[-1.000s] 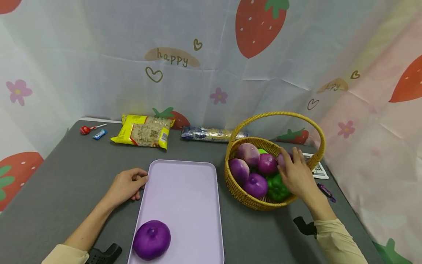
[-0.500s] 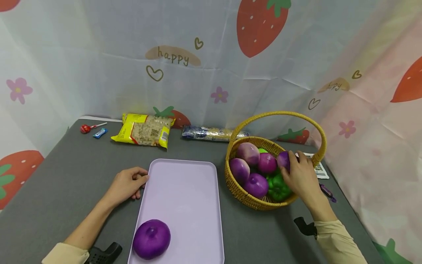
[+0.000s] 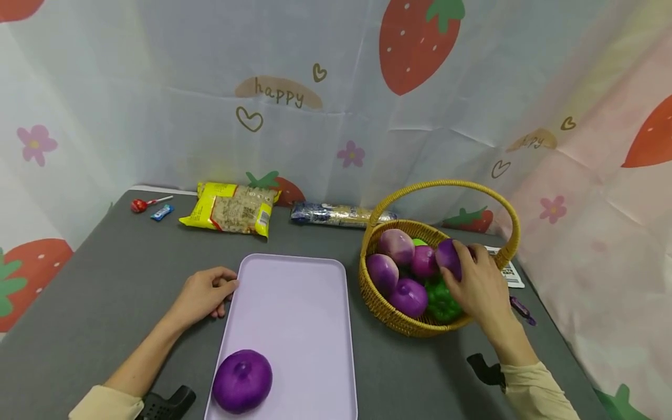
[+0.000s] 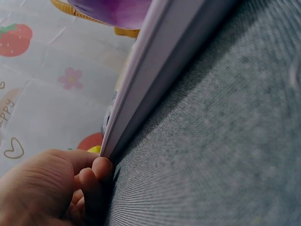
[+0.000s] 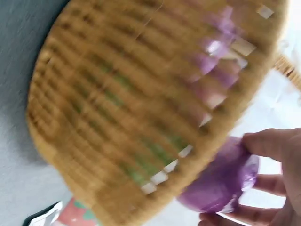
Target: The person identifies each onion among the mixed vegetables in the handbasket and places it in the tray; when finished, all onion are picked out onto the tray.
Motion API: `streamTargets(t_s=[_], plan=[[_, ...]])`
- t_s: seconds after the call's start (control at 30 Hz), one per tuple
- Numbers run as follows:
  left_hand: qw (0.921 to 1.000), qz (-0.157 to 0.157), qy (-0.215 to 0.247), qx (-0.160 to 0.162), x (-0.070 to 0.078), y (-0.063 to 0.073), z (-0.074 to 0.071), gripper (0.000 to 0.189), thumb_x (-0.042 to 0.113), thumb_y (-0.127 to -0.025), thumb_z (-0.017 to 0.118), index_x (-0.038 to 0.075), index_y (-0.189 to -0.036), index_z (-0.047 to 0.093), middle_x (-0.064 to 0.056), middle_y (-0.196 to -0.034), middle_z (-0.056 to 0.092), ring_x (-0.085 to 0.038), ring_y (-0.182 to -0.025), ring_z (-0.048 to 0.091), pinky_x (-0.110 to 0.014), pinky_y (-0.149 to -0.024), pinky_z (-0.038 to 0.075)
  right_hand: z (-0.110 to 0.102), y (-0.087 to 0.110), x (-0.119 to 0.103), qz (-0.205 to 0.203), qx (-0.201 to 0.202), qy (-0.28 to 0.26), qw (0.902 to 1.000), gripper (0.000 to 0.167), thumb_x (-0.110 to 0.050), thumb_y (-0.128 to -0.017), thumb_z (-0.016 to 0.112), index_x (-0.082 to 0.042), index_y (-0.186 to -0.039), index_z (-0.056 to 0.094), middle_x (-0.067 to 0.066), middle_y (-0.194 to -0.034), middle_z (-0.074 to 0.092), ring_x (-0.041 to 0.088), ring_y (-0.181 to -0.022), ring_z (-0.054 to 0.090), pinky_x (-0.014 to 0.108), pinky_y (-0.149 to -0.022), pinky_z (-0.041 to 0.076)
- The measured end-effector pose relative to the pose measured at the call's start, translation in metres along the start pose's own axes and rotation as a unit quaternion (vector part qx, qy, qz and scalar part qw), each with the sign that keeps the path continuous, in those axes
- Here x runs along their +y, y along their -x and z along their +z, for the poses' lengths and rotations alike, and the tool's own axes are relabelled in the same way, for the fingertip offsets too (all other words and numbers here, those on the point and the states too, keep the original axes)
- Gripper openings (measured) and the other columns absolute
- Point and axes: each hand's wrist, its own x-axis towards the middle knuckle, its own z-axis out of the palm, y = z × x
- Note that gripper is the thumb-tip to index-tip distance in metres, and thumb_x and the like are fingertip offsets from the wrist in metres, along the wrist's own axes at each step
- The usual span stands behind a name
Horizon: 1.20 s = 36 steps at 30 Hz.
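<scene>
In the head view my right hand (image 3: 476, 283) grips a purple onion (image 3: 448, 258) at the right side of the wicker basket (image 3: 385, 318). The right wrist view shows thumb and fingers around that onion (image 5: 214, 181), just beyond the basket rim. Several other purple onions (image 3: 409, 297) and a green bell pepper (image 3: 442, 300) lie in the basket. My left hand (image 3: 202, 294) holds the left edge of the lilac tray (image 3: 294, 315). Thumb and fingers pinch its rim in the left wrist view (image 4: 51, 186). A large purple onion (image 3: 242, 381) sits on the tray's near left part.
Along the back lie a lollipop (image 3: 139, 205), a small blue packet (image 3: 162, 212), a yellow snack bag (image 3: 231, 209) and a long shiny packet (image 3: 336, 214). The basket handle (image 3: 446, 183) arches high. A dark wrapped candy (image 3: 522, 310) lies near the right table edge.
My right fingers have closed around the onion at the basket's right side, and it has shifted slightly left, showing more of itself. The left hand stays at the tray edge.
</scene>
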Motion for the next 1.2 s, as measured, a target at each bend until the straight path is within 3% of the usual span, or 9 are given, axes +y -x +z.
streamTargets(t_s=[0.13, 0.27, 0.37, 0.43, 0.6, 0.67, 0.8, 0.93, 1.2], plan=[[1.0, -0.001, 0.0, -0.001, -0.001, -0.001, 0.001, 0.027, 0.019, -0.096, 0.059, -0.001, -0.114, 0.064, -0.006, -0.071, 0.063, -0.012, -0.046, 0.057, -0.029, -0.044, 0.05, -0.01, 0.001, -0.022, -0.05, 0.054, -0.034, 0.9967, 0.057, -0.026, -0.08, 0.076, 0.0, -0.127, 0.058, 0.026, -0.115, 0.059, 0.041, -0.093, 0.062, 0.055, -0.068, 0.055], [1.0, 0.001, -0.001, -0.003, -0.001, -0.001, 0.0, 0.028, 0.02, -0.097, 0.059, -0.001, -0.115, 0.063, -0.006, -0.072, 0.063, -0.012, -0.046, 0.057, -0.029, -0.044, 0.05, -0.019, 0.005, -0.056, -0.115, 0.086, -0.068, 0.9873, 0.055, -0.043, -0.091, 0.061, -0.001, -0.127, 0.059, 0.025, -0.121, 0.06, 0.041, -0.101, 0.061, 0.054, -0.08, 0.055], [1.0, 0.003, -0.003, -0.002, 0.0, -0.001, -0.001, 0.03, 0.022, -0.097, 0.059, -0.001, -0.116, 0.063, -0.007, -0.073, 0.063, -0.012, -0.046, 0.057, -0.029, -0.045, 0.05, -0.023, 0.009, -0.084, -0.168, 0.08, -0.088, 0.9785, 0.056, -0.05, -0.096, 0.051, -0.004, -0.126, 0.061, 0.021, -0.125, 0.06, 0.037, -0.107, 0.061, 0.051, -0.087, 0.054], [1.0, 0.003, -0.004, -0.002, 0.0, 0.0, -0.001, 0.031, 0.022, -0.097, 0.059, -0.001, -0.117, 0.063, -0.007, -0.073, 0.063, -0.013, -0.046, 0.057, -0.029, -0.045, 0.05, -0.023, 0.013, -0.102, -0.211, 0.072, -0.104, 0.9692, 0.051, -0.044, -0.092, 0.06, -0.005, -0.125, 0.062, 0.019, -0.125, 0.061, 0.035, -0.107, 0.062, 0.049, -0.089, 0.054], [1.0, 0.001, -0.005, -0.003, 0.0, 0.0, -0.001, 0.031, 0.023, -0.097, 0.059, -0.001, -0.117, 0.063, -0.007, -0.073, 0.064, -0.013, -0.046, 0.057, -0.029, -0.045, 0.05, -0.019, 0.034, -0.138, -0.304, 0.0, -0.126, 0.9443, 0.065, -0.032, -0.073, 0.081, -0.013, -0.13, 0.058, 0.013, -0.13, 0.058, 0.028, -0.115, 0.059, 0.042, -0.095, 0.053], [1.0, 0.001, -0.005, -0.004, 0.001, 0.001, 0.0, 0.031, 0.023, -0.097, 0.059, 0.0, -0.117, 0.063, -0.007, -0.073, 0.064, -0.013, -0.046, 0.058, -0.029, -0.045, 0.05, -0.017, 0.043, -0.149, -0.332, -0.042, -0.133, 0.9329, 0.065, -0.034, -0.075, 0.08, -0.016, -0.132, 0.055, 0.012, -0.133, 0.056, 0.025, -0.119, 0.058, 0.039, -0.097, 0.052], [1.0, 0.0, -0.006, -0.004, 0.001, 0.001, 0.0, 0.031, 0.023, -0.097, 0.059, 0.0, -0.117, 0.063, -0.007, -0.073, 0.064, -0.012, -0.046, 0.057, -0.029, -0.045, 0.05, -0.014, 0.058, -0.166, -0.382, -0.129, -0.144, 0.9036, 0.06, -0.036, -0.083, 0.073, -0.021, -0.136, 0.05, 0.007, -0.138, 0.052, 0.02, -0.124, 0.054, 0.034, -0.097, 0.052], [1.0, -0.002, -0.005, -0.004, 0.003, 0.002, -0.001, 0.031, 0.023, -0.097, 0.059, -0.001, -0.117, 0.063, -0.007, -0.074, 0.064, -0.012, -0.046, 0.057, -0.028, -0.046, 0.05, -0.01, 0.068, -0.178, -0.428, -0.164, -0.138, 0.8777, 0.051, -0.041, -0.092, 0.064, -0.022, -0.137, 0.049, 0.005, -0.139, 0.05, 0.017, -0.124, 0.052, 0.029, -0.096, 0.051], [1.0, -0.005, -0.007, -0.003, 0.005, 0.002, 0.0, 0.031, 0.022, -0.097, 0.059, -0.001, -0.117, 0.062, -0.008, -0.075, 0.064, -0.012, -0.047, 0.057, -0.028, -0.046, 0.05, -0.002, 0.074, -0.19, -0.464, -0.197, -0.156, 0.849, 0.045, -0.05, -0.102, 0.041, -0.024, -0.137, 0.049, 0.003, -0.143, 0.047, 0.015, -0.129, 0.048, 0.023, -0.099, 0.048]])
